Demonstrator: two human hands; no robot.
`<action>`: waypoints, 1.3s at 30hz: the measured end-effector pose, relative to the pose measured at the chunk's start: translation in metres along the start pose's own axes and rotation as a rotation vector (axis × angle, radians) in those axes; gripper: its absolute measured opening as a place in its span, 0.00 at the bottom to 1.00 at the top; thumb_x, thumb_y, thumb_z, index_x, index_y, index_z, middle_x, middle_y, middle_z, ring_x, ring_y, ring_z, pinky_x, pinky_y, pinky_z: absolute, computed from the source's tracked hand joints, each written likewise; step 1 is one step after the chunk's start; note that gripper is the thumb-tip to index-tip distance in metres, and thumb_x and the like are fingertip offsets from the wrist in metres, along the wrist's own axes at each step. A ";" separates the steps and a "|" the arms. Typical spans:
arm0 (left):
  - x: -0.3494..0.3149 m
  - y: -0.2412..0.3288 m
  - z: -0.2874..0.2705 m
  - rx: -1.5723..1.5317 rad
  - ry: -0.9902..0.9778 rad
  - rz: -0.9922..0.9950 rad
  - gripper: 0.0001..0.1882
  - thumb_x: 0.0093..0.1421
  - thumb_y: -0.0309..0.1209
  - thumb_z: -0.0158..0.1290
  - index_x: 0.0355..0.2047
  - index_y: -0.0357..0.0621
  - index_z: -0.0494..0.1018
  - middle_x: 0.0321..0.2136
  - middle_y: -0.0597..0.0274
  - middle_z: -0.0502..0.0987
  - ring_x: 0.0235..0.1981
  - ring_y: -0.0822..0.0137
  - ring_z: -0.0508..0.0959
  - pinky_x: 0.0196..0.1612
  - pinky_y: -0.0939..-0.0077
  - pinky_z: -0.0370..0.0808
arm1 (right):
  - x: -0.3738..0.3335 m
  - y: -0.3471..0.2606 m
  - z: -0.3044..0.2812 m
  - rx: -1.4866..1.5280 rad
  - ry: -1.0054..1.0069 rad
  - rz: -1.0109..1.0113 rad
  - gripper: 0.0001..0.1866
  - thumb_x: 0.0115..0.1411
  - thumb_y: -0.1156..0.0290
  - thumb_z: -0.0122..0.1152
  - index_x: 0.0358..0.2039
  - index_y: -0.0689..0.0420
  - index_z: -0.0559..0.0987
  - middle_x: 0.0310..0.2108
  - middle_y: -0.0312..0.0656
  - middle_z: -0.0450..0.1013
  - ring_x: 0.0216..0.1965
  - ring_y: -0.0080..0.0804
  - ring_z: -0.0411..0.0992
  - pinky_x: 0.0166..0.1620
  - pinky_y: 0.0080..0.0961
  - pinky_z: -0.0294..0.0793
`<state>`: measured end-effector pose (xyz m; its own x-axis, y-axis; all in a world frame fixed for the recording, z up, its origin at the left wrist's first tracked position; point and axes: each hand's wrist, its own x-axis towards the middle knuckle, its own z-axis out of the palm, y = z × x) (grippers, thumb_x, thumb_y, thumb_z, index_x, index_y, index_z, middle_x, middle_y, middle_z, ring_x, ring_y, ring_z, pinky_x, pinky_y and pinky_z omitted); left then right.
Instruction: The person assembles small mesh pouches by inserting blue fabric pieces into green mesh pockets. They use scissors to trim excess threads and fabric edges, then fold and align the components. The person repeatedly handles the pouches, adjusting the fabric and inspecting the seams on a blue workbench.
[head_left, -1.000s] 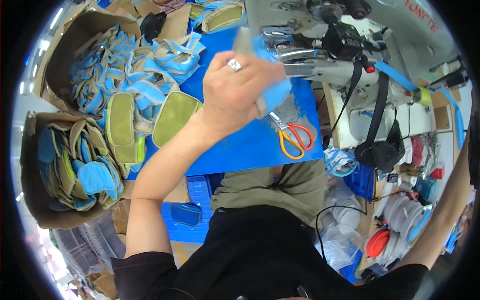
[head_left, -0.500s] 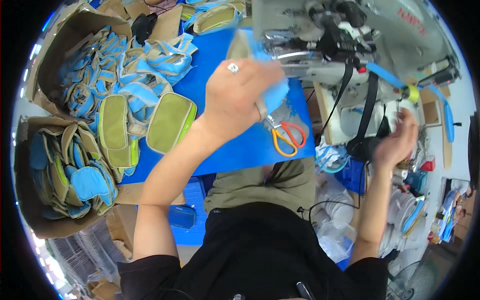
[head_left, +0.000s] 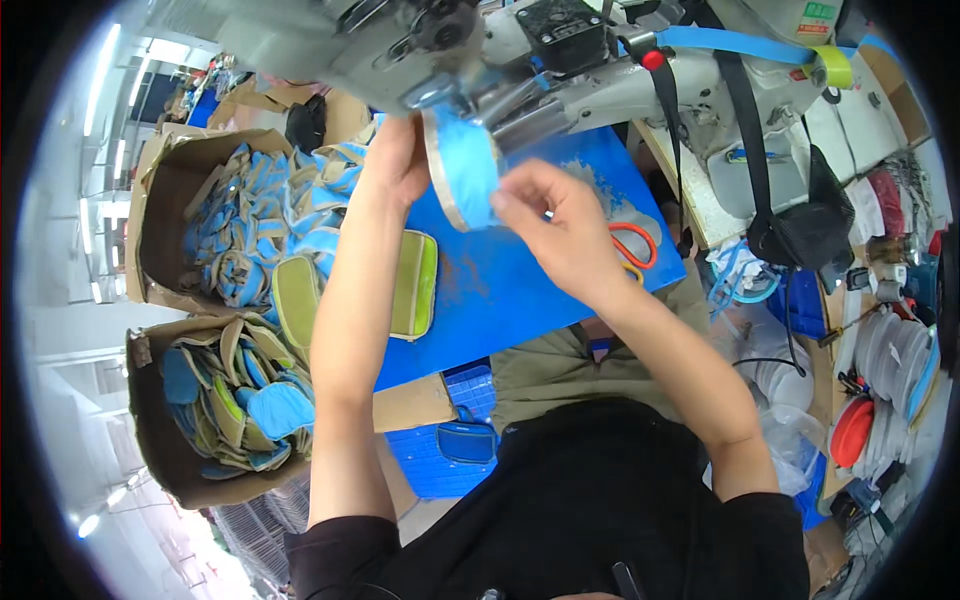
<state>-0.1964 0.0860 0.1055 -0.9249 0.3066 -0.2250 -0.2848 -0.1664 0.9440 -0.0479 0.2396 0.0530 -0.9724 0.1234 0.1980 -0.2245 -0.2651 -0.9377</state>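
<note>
A curved blue fabric piece with beige edging [head_left: 466, 170] stands at the working end of a sewing machine [head_left: 500, 95]. My left hand [head_left: 402, 165] is at its left side, with the fingers mostly hidden behind the fabric and the machine head. On the right edge of the piece, my right hand [head_left: 560, 225] pinches the fabric between thumb and fingers. Scissors with orange and yellow handles [head_left: 640, 245] lie on the blue table just right of that hand, partly covered by it. A green pouch panel [head_left: 413, 285] lies beside my left forearm.
Blue-and-beige fabric strips [head_left: 250, 225] spill from a cardboard box [head_left: 165, 215] at left. A nearer box [head_left: 165, 450] holds green and blue pouch pieces. Blue tape [head_left: 720, 40] runs across the machine through a yellow ring [head_left: 832, 67]. Black straps [head_left: 745, 120] hang at right.
My right hand has come from the machine's right side to the fabric and pinches it. My left hand has moved with the piece up to the machine head. The whole view has shifted.
</note>
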 end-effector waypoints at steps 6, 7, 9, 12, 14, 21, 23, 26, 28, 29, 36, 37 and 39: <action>0.035 -0.001 -0.016 -0.093 -0.015 0.100 0.14 0.69 0.38 0.54 0.48 0.42 0.77 0.45 0.56 0.81 0.45 0.61 0.80 0.49 0.58 0.80 | 0.002 -0.001 -0.009 -0.200 -0.026 -0.251 0.07 0.63 0.72 0.62 0.35 0.61 0.74 0.34 0.45 0.73 0.27 0.43 0.72 0.32 0.34 0.70; 0.037 -0.001 -0.025 -0.292 -0.262 0.078 0.17 0.73 0.29 0.48 0.57 0.34 0.75 0.51 0.51 0.81 0.49 0.61 0.81 0.55 0.60 0.80 | 0.002 -0.004 -0.009 -0.185 -0.031 -0.270 0.07 0.64 0.72 0.60 0.35 0.61 0.73 0.33 0.47 0.75 0.29 0.47 0.74 0.33 0.38 0.71; 0.041 -0.009 -0.023 -0.290 -0.062 0.141 0.16 0.73 0.27 0.48 0.57 0.34 0.75 0.50 0.51 0.81 0.48 0.60 0.81 0.54 0.59 0.81 | -0.001 -0.011 -0.011 -0.093 -0.066 -0.132 0.07 0.65 0.72 0.60 0.36 0.61 0.72 0.31 0.47 0.75 0.29 0.45 0.75 0.33 0.37 0.72; 0.023 -0.014 0.008 -0.113 0.205 0.276 0.15 0.71 0.27 0.49 0.54 0.33 0.75 0.47 0.52 0.82 0.46 0.61 0.82 0.52 0.62 0.81 | -0.005 -0.012 -0.009 -0.010 -0.075 -0.056 0.06 0.67 0.73 0.58 0.38 0.61 0.71 0.29 0.48 0.76 0.29 0.43 0.77 0.33 0.35 0.73; 0.031 -0.028 -0.018 -0.051 0.228 0.350 0.14 0.71 0.27 0.51 0.53 0.32 0.76 0.46 0.52 0.82 0.46 0.62 0.82 0.50 0.65 0.81 | -0.007 -0.014 -0.009 0.011 -0.078 -0.038 0.06 0.68 0.74 0.58 0.38 0.61 0.71 0.28 0.48 0.76 0.29 0.42 0.78 0.32 0.34 0.73; 0.015 -0.021 0.024 -0.013 0.436 0.387 0.03 0.68 0.27 0.57 0.37 0.42 0.78 0.31 0.65 0.79 0.30 0.72 0.78 0.33 0.72 0.76 | -0.005 -0.007 -0.010 0.002 -0.056 -0.013 0.06 0.69 0.74 0.58 0.41 0.62 0.71 0.28 0.46 0.75 0.27 0.31 0.75 0.32 0.28 0.73; 0.005 -0.029 0.004 0.001 0.449 0.278 0.07 0.66 0.28 0.61 0.30 0.47 0.74 0.26 0.69 0.75 0.25 0.75 0.75 0.27 0.75 0.72 | -0.010 -0.007 -0.008 0.039 -0.049 0.023 0.06 0.70 0.74 0.58 0.42 0.62 0.72 0.28 0.44 0.76 0.28 0.26 0.74 0.33 0.26 0.73; -0.006 -0.038 -0.017 0.038 0.476 0.265 0.07 0.63 0.28 0.60 0.38 0.39 0.76 0.27 0.67 0.77 0.23 0.72 0.75 0.27 0.74 0.74 | -0.015 -0.007 -0.008 0.108 -0.035 0.062 0.06 0.71 0.74 0.57 0.44 0.63 0.73 0.30 0.40 0.77 0.31 0.18 0.72 0.34 0.23 0.72; -0.002 -0.028 -0.049 0.626 0.608 0.564 0.11 0.55 0.30 0.67 0.23 0.42 0.75 0.19 0.70 0.75 0.20 0.75 0.71 0.24 0.78 0.66 | -0.015 -0.007 -0.013 0.112 -0.035 0.068 0.06 0.72 0.74 0.56 0.46 0.63 0.74 0.32 0.37 0.78 0.32 0.16 0.72 0.36 0.21 0.72; -0.007 -0.014 -0.044 0.834 0.641 0.651 0.13 0.52 0.31 0.68 0.21 0.42 0.74 0.18 0.69 0.74 0.20 0.74 0.71 0.25 0.76 0.67 | -0.014 -0.005 -0.014 0.147 -0.043 0.069 0.08 0.73 0.74 0.56 0.48 0.63 0.75 0.34 0.35 0.79 0.33 0.14 0.72 0.37 0.18 0.71; -0.027 0.063 -0.008 1.082 0.254 0.821 0.09 0.55 0.21 0.59 0.37 0.35 0.77 0.38 0.57 0.83 0.44 0.68 0.80 0.47 0.71 0.75 | -0.019 -0.019 -0.006 0.132 -0.062 0.129 0.10 0.71 0.69 0.61 0.44 0.62 0.79 0.35 0.33 0.79 0.34 0.13 0.72 0.39 0.15 0.71; -0.026 0.066 -0.011 1.042 0.094 0.920 0.12 0.59 0.19 0.56 0.44 0.33 0.78 0.41 0.57 0.85 0.46 0.71 0.81 0.47 0.76 0.76 | -0.022 -0.019 -0.009 0.083 -0.082 0.146 0.10 0.71 0.68 0.62 0.43 0.62 0.80 0.35 0.33 0.79 0.35 0.13 0.72 0.39 0.15 0.71; 0.002 0.044 -0.024 0.901 -0.331 0.803 0.18 0.63 0.22 0.55 0.54 0.35 0.77 0.47 0.59 0.84 0.49 0.69 0.80 0.53 0.73 0.75 | -0.025 -0.018 -0.008 0.018 -0.093 0.179 0.10 0.70 0.67 0.64 0.40 0.61 0.81 0.34 0.32 0.79 0.35 0.12 0.71 0.39 0.15 0.71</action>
<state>-0.2170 0.0574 0.1403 -0.6123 0.6582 0.4381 0.7242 0.2445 0.6448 -0.0188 0.2489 0.0630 -0.9984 -0.0156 0.0545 -0.0475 -0.2920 -0.9552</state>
